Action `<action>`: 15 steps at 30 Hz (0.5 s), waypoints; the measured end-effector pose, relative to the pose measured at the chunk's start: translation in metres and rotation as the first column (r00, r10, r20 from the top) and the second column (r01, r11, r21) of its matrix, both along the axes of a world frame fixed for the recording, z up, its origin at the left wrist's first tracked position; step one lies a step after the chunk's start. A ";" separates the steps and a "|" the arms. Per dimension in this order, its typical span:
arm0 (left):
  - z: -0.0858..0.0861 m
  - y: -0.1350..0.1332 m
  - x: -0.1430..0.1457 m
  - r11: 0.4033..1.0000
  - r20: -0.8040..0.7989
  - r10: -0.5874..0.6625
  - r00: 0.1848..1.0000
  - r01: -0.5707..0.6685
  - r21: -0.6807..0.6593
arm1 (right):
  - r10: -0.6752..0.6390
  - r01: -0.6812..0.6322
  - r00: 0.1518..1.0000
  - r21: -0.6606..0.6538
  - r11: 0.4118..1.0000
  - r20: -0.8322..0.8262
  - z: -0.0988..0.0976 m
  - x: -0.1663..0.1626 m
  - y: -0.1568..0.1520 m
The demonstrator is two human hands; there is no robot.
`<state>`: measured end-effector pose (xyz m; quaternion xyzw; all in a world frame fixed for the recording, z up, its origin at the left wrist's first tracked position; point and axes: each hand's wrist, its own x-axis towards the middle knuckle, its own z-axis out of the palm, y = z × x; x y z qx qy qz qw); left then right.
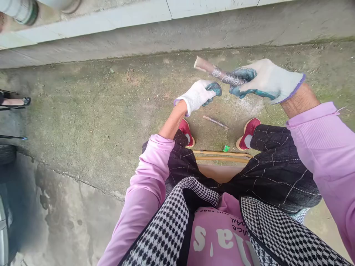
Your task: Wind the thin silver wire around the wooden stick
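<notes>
My right hand (259, 81), in a white work glove with a blue-green coated palm, is closed round a wooden stick (204, 64) wound with thin silvery wire (229, 78). The stick's bare end points up and to the left. Just left of and below it is my left hand (203, 94), gloved alike, its fingers curled together; whether they pinch anything is too small to make out. A second, thinner stick (216, 122), which seems to have wire round it too, lies on the ground below my hands, between two red shoes (251, 133).
A concrete ledge with white tiles (144, 18) runs along the top. A green scrap (226, 148) lies near the tan bars of a low seat (222, 159) between my knees. At far left are another person's foot (26, 101) and a dark wheel (7, 154).
</notes>
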<state>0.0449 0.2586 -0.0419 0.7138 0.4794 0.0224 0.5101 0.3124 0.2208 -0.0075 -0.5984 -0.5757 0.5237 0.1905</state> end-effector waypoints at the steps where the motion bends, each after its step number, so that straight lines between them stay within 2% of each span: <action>1: 0.004 -0.003 0.002 1.000 0.013 0.013 1.000 -0.012 -0.021 | -0.050 0.049 0.999 0.029 0.998 0.021 0.001 -0.002 0.001; 4: 0.018 -0.014 0.008 0.998 0.013 0.022 1.000 -0.021 -0.066 | -0.168 0.164 0.985 0.077 0.983 0.038 -0.001 -0.011 0.004; 6: 0.022 -0.018 0.010 0.996 0.021 0.001 1.000 0.001 -0.089 | -0.255 0.260 0.965 0.081 0.962 -0.060 -0.005 -0.014 0.007; 9: 0.022 -0.023 0.012 0.993 0.021 -0.056 0.998 0.058 -0.103 | -0.393 0.418 0.886 0.057 0.906 -0.248 -0.015 -0.010 0.015; 11: 0.020 -0.024 0.012 0.989 0.012 -0.093 0.996 0.094 -0.111 | -0.449 0.476 0.841 0.016 0.880 -0.303 -0.023 -0.002 0.023; 13: 0.020 -0.024 0.012 0.987 0.001 -0.110 0.994 0.109 -0.116 | -0.485 0.507 0.821 -0.006 0.862 -0.303 -0.029 0.007 0.030; 15: 0.021 -0.025 0.014 0.989 -0.010 -0.108 0.994 0.107 -0.102 | -0.446 0.462 0.880 0.074 0.884 -0.163 -0.031 0.013 0.034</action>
